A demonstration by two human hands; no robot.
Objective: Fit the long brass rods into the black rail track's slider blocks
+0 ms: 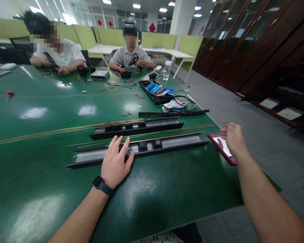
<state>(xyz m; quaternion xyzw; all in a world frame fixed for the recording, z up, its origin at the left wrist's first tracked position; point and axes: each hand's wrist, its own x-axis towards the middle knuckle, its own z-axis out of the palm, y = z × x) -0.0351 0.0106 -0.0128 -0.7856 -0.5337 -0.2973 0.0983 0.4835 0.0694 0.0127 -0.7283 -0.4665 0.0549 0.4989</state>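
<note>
Resting our spread left hand (116,164) on the near rail (178,143), we find it running sideways; our farther right hand (233,139) curls by the phone (223,148), grip unclear.

Nearest you, a long black channel (179,142) lies open side up on the green table (172,189), its pale inner floor showing. Two small black blocks (142,146) sit inside it, slightly apart; at your right, a red-edged phone (224,149) lies screen up.
</note>
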